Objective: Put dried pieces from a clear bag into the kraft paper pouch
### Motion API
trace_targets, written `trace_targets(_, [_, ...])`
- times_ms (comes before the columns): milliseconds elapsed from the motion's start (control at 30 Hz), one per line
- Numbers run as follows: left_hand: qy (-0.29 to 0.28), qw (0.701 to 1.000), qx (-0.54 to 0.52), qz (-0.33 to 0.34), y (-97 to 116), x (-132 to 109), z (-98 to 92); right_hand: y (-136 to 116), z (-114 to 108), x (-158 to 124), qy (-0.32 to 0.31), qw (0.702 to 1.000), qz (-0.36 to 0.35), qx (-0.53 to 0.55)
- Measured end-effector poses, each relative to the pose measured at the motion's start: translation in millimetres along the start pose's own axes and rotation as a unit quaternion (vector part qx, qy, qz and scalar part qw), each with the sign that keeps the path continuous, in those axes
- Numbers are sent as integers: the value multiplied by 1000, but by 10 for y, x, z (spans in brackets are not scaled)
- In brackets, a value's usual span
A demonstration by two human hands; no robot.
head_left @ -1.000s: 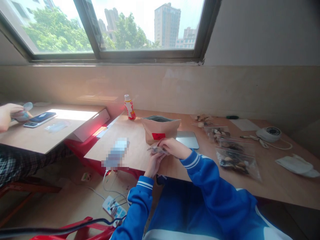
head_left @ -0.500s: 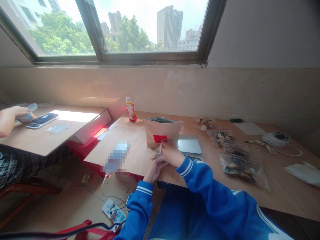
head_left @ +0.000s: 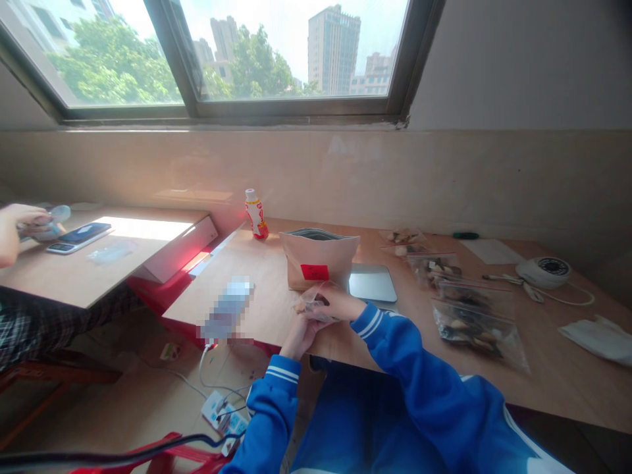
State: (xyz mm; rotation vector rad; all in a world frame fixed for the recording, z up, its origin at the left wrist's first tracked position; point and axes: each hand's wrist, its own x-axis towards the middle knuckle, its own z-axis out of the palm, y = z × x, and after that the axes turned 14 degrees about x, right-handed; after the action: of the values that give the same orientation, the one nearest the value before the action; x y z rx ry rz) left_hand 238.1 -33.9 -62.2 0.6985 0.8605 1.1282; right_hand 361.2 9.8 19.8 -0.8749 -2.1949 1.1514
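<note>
My left hand (head_left: 299,333) and my right hand (head_left: 340,302) together hold a small clear zip bag (head_left: 312,305) with a few brownish pieces inside, just above the near edge of the wooden table (head_left: 257,289). Right behind the hands stands an open brown paper pouch (head_left: 318,260) with a red label. A silver scale plate (head_left: 372,284) lies to the right of the pouch.
Several filled clear bags (head_left: 476,326) lie on the table's right. A small red-and-white bottle (head_left: 255,213) stands near the wall. A white round device (head_left: 543,270) and a white cloth (head_left: 597,337) lie far right. Another person's hand (head_left: 14,230) and a phone (head_left: 79,237) are at a left desk.
My hands have turned the small bag between them, and the view has shifted slightly. The other person's hand at the left has moved a little.
</note>
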Motion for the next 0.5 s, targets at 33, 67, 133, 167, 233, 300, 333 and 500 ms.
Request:
trace_targets(33, [4, 1000, 1, 3, 4, 3, 4, -8, -16, -2, -13, 1000, 1, 14])
trace_targets(67, [10, 1000, 1, 5, 7, 7, 7, -23, -35, -7, -24, 999, -3, 28])
trace_targets(133, [20, 1000, 0, 8, 12, 19, 8, -73, -78, -22, -34, 998, -17, 53])
trace_targets(167, [25, 1000, -3, 8, 13, 26, 5, -103, -102, -33, -35, 997, -25, 64])
trace_targets(233, [29, 1000, -10, 7, 16, 33, -5, -158, -148, -58, -38, 996, -34, 79])
trace_targets(300, [23, 1000, -16, 9, 21, 26, -16, -188, -191, -79, -31, 996, -32, 82])
trace_targets(333, [16, 1000, -19, 12, 25, 17, -17, -193, -209, -87, -27, 996, -28, 79])
trace_targets(500, [-5, 998, -39, 48, 64, -45, 34, -211, -259, -121, -15, 999, -33, 19])
